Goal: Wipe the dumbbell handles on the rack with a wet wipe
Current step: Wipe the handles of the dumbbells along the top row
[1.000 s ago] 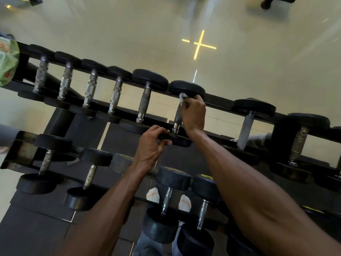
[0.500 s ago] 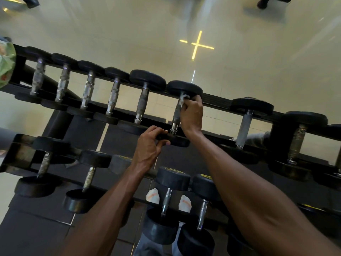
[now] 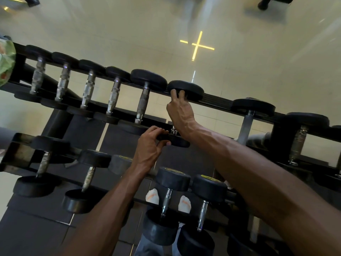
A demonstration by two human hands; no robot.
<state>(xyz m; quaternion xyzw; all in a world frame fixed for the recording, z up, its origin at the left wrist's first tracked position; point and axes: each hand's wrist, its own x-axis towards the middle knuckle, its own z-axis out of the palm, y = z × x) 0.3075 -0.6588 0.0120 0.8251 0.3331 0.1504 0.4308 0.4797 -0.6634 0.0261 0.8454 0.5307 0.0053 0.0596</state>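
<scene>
On the rack's top tier [image 3: 217, 101], my right hand [image 3: 181, 113] wraps the handle of a black dumbbell, high up against its far head [image 3: 186, 88], where two fingertips touch the rubber. Only a short chrome stub of the handle [image 3: 173, 131] shows below my wrist. The wet wipe is hidden under this hand. My left hand [image 3: 149, 146] grips the same dumbbell's near head [image 3: 179, 142], fingers on top and thumb underneath.
More dumbbells sit on the top tier to the left [image 3: 144, 100] and right [image 3: 246, 124]. A lower tier holds several others [image 3: 167, 200], above my white-socked feet [image 3: 153, 196]. A green packet [image 3: 6, 65] rests at the rack's left end. Glossy floor lies beyond.
My right hand has slid up the handle to the far head, and the wipe's white tip that showed above it is now covered. My left hand stays on the near head.
</scene>
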